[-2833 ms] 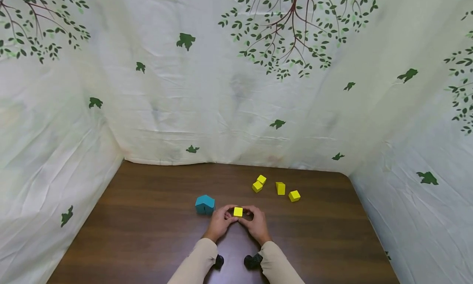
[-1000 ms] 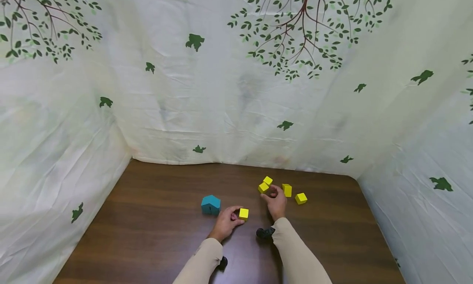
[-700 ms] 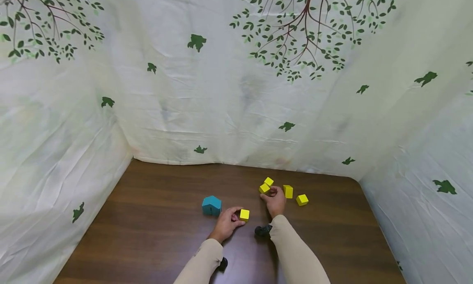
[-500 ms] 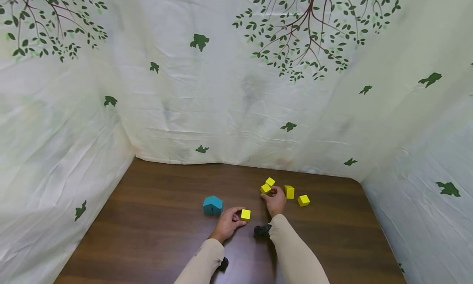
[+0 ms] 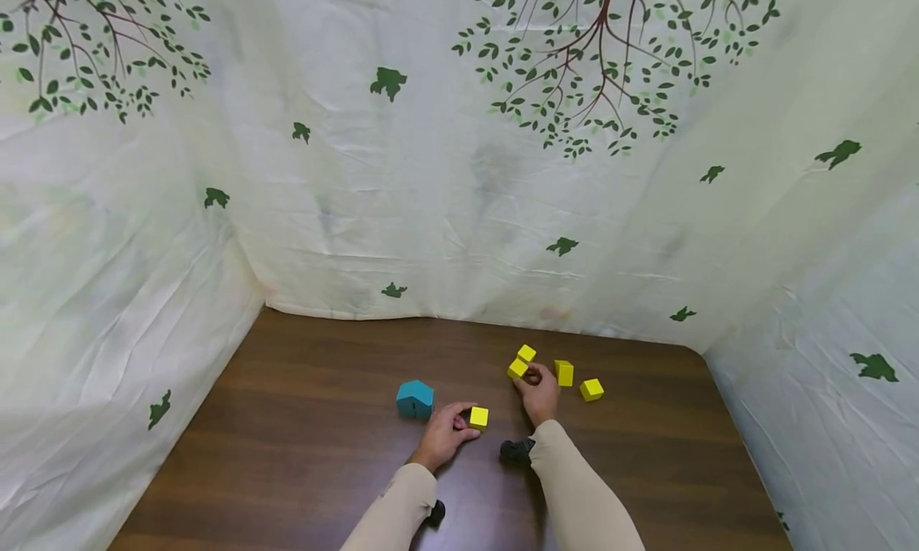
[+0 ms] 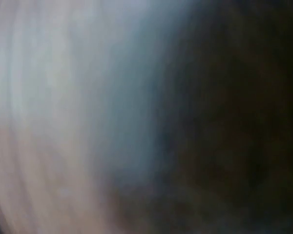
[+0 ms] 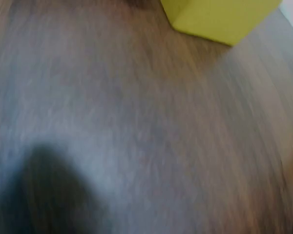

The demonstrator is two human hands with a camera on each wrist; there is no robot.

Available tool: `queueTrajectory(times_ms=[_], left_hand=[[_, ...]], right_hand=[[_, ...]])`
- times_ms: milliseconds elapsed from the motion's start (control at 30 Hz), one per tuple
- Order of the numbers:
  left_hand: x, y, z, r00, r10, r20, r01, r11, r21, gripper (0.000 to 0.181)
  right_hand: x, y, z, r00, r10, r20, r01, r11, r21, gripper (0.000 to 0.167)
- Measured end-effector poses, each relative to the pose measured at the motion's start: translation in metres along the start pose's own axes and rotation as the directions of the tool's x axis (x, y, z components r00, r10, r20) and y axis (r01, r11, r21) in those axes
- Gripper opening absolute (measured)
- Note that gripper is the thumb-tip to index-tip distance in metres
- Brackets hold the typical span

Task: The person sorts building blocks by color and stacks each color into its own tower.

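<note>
A: Where is the thing being handled?

B: A near yellow block [image 5: 479,418] sits on the worktop [image 5: 309,447], below and just right of centre in the head view. The left hand [image 5: 441,437] has its grip pinching it, thumb at the lower edge, a finger at the upper. Its other fingers are tucked in and partly hidden.

A: And the right hand [image 5: 540,395]?

B: Higher and further right, thumb and fingertips at a second yellow block [image 5: 517,368]. The contact is partly covered, so I cannot tell whether that grip pinches the block or only touches it.

A: Do the wrist views add anything?

B: The right one shows a large yellow shape [image 7: 219,17] at upper right, cut off by the top edge; which block it is, I cannot tell. A dark blur [image 7: 49,195] fills the lower left. The left one is smeared, pale at left and nearly black at right.

A: What else is around?

B: A third yellow block [image 5: 526,352] lies just above the second. A fourth yellow block [image 5: 564,373] and a fifth yellow block [image 5: 592,389] are right of the right hand. A blue house-shaped piece [image 5: 415,399] stands beside the left hand; whether it is one part or several is unclear. Beige sleeves [image 5: 581,487] run off the bottom edge. Leaf-printed white cloth [image 5: 459,184] fills the upper frame.
</note>
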State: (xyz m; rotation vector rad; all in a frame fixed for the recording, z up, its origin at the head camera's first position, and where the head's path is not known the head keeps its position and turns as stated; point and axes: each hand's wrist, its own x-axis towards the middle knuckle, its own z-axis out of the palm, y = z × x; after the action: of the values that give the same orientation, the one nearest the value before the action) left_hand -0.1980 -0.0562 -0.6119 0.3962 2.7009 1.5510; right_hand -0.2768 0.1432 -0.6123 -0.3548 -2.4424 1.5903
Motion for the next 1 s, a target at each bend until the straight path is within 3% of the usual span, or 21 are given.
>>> queueTrajectory(times_ms=[267, 567, 1000], left_hand=[[-0.002, -0.002, 0.006, 1.0, 0.003, -0.002, -0.003, 1.0, -0.014, 0.042], [-0.001, -0.005, 0.007, 1.0, -0.002, -0.026, 0.002, 1.0, -0.015, 0.043], [0.002, -0.003, 0.005, 1.0, 0.006, -0.023, -0.006, 1.0, -0.003, 0.042]], right_hand=[[-0.012, 0.009, -0.014, 0.998, -0.034, 0.057, 0.032, 0.999, 0.043, 0.033], [-0.046, 0.014, -0.026, 0.981, -0.107, 0.163, 0.096, 0.993, 0.075, 0.034], [-0.075, 0.019, -0.031, 0.96, -0.167, 0.226, 0.166, 0.986, 0.026, 0.036]])
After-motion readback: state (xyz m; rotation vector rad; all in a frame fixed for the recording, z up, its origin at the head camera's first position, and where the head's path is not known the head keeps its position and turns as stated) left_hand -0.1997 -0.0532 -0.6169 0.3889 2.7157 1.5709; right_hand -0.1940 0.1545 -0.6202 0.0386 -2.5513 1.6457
